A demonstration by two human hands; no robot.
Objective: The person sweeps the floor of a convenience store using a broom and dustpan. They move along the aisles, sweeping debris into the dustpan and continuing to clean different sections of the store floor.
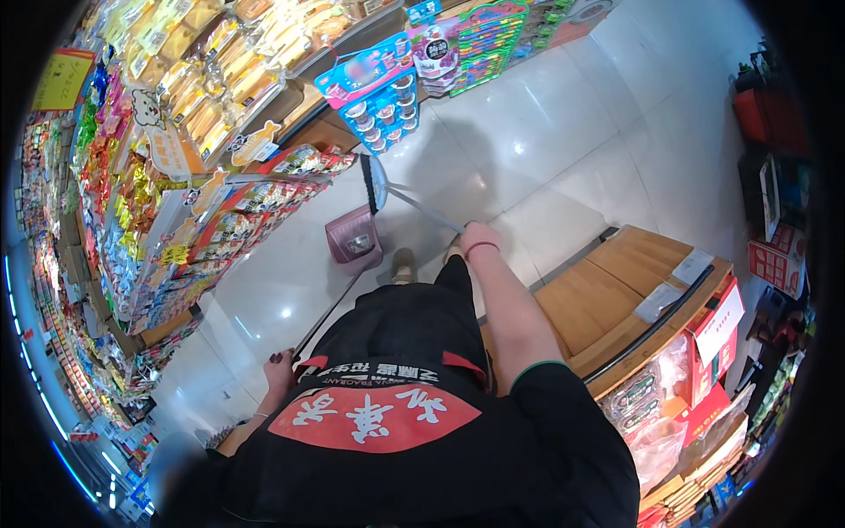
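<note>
A long-handled broom (376, 183) with a blue head and dark bristles is on the tiled floor, its grey handle running back to my right hand (480, 239), which is closed around it. A red band circles that wrist. Just in front of the broom's bristles sits a pinkish-purple dustpan (354, 241), its scoop towards the display rack. The dustpan's thin dark handle rises to my left hand (280, 371), whose fingers are wrapped about its upper end. My shoes stand on the floor between the two tools.
Racks of packaged snacks (251, 204) line the left, below packed bread (244, 66). Hanging cup packs (389, 112) overhang the floor by the broom. A wooden display stand (601, 284) is close on my right, with boxes and bagged goods behind it. Dark goods stand farther right.
</note>
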